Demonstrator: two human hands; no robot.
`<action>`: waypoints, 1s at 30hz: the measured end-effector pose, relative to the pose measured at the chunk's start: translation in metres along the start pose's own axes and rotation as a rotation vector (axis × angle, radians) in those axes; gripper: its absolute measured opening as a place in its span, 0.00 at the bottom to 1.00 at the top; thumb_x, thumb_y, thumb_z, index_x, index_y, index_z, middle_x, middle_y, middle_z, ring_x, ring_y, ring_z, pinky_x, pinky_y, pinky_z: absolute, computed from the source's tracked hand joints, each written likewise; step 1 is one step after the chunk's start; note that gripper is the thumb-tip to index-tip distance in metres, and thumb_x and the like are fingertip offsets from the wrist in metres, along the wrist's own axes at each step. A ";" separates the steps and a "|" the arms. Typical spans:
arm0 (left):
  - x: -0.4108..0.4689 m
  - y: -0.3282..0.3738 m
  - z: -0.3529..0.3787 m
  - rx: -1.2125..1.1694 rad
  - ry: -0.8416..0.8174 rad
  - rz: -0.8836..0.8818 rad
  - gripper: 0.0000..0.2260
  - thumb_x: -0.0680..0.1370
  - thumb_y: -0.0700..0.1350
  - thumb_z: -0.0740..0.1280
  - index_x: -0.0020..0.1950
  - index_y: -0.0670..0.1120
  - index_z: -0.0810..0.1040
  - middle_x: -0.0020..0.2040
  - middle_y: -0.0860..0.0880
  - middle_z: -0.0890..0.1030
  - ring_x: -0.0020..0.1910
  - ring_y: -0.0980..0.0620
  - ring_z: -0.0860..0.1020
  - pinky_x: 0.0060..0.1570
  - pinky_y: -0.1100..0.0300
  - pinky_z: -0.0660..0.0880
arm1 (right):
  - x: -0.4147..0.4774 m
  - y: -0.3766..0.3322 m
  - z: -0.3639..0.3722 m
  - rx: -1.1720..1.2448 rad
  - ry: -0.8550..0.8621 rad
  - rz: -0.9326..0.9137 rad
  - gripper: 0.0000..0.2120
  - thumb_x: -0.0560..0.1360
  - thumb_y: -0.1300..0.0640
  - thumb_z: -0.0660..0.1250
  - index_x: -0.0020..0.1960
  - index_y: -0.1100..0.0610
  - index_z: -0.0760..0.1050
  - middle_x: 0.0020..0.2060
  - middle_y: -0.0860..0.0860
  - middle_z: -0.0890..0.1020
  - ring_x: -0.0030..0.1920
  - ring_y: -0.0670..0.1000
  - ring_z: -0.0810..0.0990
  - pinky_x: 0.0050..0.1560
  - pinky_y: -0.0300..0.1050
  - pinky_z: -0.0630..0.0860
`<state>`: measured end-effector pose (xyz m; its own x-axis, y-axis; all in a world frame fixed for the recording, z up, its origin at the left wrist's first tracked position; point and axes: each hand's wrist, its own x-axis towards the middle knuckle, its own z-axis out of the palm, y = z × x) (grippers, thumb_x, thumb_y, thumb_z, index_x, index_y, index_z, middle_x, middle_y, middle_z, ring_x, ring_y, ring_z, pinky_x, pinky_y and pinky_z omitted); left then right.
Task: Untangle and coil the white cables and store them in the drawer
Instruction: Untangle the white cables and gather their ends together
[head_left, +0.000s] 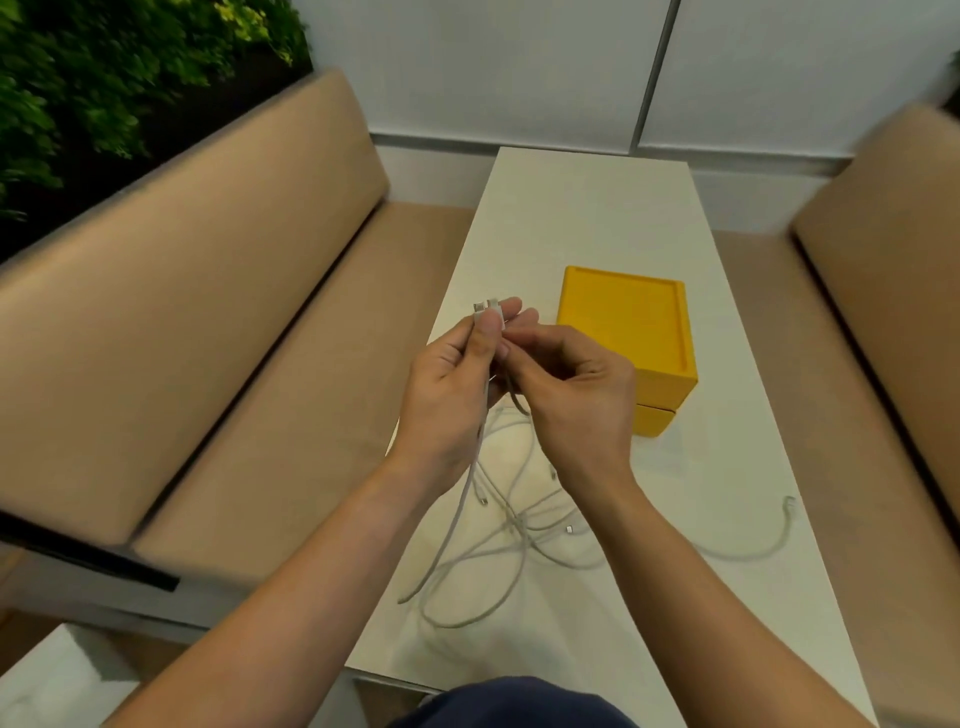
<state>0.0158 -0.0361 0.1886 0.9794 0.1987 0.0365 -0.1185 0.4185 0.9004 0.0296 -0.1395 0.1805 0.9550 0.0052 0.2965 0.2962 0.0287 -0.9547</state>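
The left hand (447, 395) pinches two small squared plug ends (485, 306) between thumb and curled fingers, and the right hand (576, 400) pinches a thin cord just beside them. From both grips the white cables (519, 519) hang down, smooth and round, into a loose tangle of loops on the matte white table (571, 208). Just beyond the right hand stands the yellow drawer box (623, 322), blocky, with a recessed top and its drawer closed. Tan padded benches (208, 312) flank the table.
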 end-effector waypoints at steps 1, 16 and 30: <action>0.000 0.000 0.000 -0.005 0.003 -0.018 0.15 0.86 0.46 0.58 0.66 0.40 0.78 0.63 0.40 0.83 0.63 0.50 0.82 0.53 0.61 0.80 | 0.000 0.001 0.000 -0.009 0.003 -0.004 0.06 0.76 0.60 0.76 0.52 0.55 0.87 0.42 0.47 0.88 0.45 0.51 0.87 0.49 0.56 0.85; 0.002 0.029 -0.022 0.008 0.252 0.161 0.14 0.88 0.51 0.55 0.53 0.44 0.75 0.46 0.47 0.86 0.42 0.45 0.86 0.36 0.54 0.81 | -0.007 0.047 -0.051 -0.315 -0.757 0.539 0.26 0.80 0.36 0.64 0.52 0.61 0.79 0.46 0.55 0.86 0.45 0.58 0.87 0.46 0.54 0.83; -0.021 0.014 -0.024 0.090 0.101 0.145 0.14 0.87 0.50 0.55 0.52 0.43 0.74 0.40 0.46 0.83 0.27 0.49 0.78 0.21 0.62 0.68 | 0.017 0.147 0.013 -1.223 -1.117 -0.347 0.13 0.81 0.60 0.63 0.61 0.52 0.82 0.56 0.53 0.83 0.57 0.57 0.80 0.49 0.54 0.81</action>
<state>-0.0106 -0.0134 0.1903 0.9312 0.3410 0.1289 -0.2374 0.2987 0.9243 0.0894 -0.1224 0.0453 0.5310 0.8326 -0.1574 0.8213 -0.5515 -0.1462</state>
